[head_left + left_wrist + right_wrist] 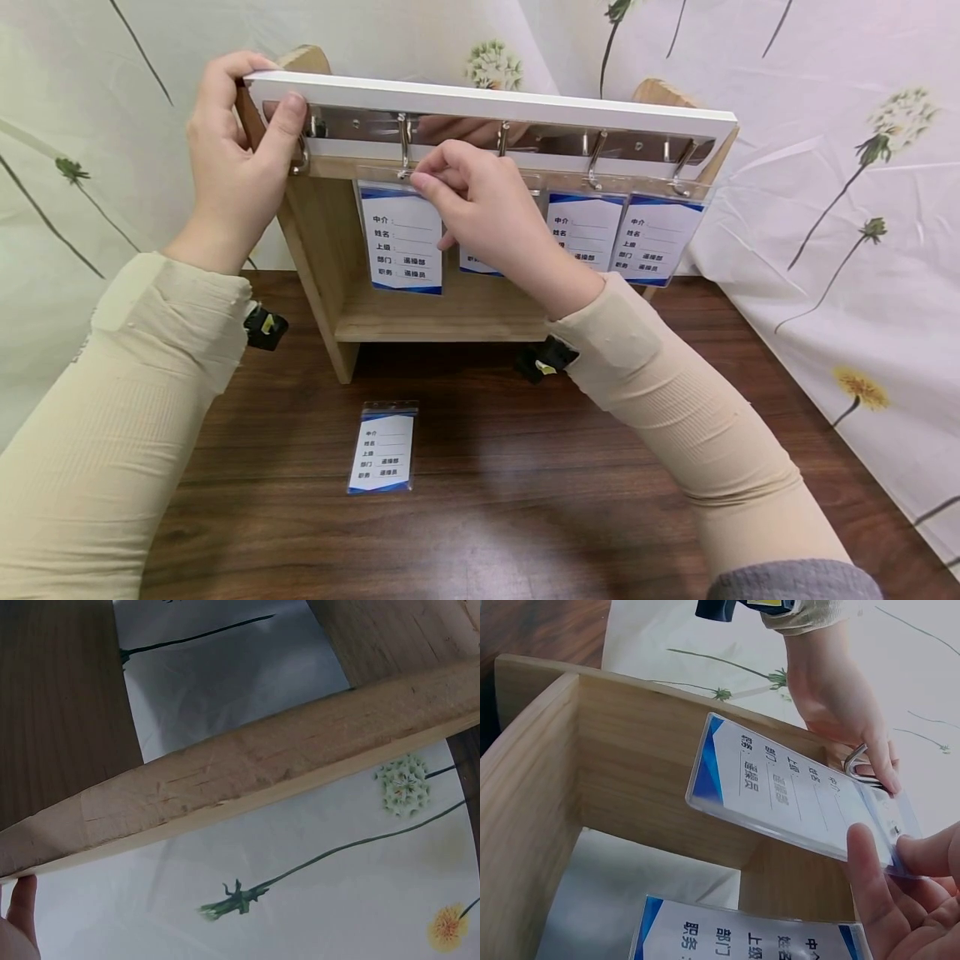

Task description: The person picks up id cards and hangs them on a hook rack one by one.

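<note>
My left hand (240, 158) grips the left end of the rack's white top board (487, 93), thumb in front and fingers over the back. With thumb and fingertips, my right hand (498, 208) pinches the clear top edge of a badge holder (402, 242) at the second hook (404, 142) from the left. The right wrist view shows this badge holder (765, 780) tilted, its card printed in blue and white. Whether the hook passes through its slot I cannot tell. Another badge holder (477, 265) is mostly hidden behind my right hand.
Two badge holders (583, 225) (658, 240) hang from the right-hand hooks. Another badge holder (381, 452) lies flat on the dark wooden table (510, 517) in front of the rack's lower shelf (442, 321). The leftmost hook (302, 157) carries nothing. Flower-printed cloth (810, 183) surrounds the rack.
</note>
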`<action>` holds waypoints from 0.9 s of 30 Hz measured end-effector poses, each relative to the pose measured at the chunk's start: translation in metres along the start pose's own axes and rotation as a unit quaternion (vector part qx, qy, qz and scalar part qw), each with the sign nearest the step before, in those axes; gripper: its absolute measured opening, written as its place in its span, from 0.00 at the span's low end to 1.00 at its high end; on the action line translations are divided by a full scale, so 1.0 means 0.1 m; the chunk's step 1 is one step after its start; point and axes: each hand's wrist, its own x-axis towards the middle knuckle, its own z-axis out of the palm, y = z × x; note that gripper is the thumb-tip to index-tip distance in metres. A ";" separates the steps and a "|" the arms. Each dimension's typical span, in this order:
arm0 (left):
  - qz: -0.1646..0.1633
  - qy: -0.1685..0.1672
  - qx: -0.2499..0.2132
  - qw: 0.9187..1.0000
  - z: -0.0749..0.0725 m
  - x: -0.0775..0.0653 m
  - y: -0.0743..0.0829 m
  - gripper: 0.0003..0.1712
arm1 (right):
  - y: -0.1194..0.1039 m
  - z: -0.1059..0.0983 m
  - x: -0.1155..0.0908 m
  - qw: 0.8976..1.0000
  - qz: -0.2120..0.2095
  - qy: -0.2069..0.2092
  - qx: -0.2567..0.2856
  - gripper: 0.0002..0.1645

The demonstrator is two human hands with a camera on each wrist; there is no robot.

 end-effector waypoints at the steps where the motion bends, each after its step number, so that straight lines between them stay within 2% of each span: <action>1: -0.002 0.001 -0.002 1.000 0.00 0.00 0.00 0.12 | 0.00 0.00 0.00 1.000 0.003 0.002 -0.003 0.11; 14: 0.007 -0.009 -0.004 1.000 0.01 0.01 -0.03 0.12 | -0.04 0.01 0.03 0.999 0.034 0.011 0.000 0.11; 27: -0.065 0.015 -0.032 0.997 0.02 0.01 0.00 0.12 | -0.07 0.04 0.04 0.998 0.052 0.019 -0.002 0.11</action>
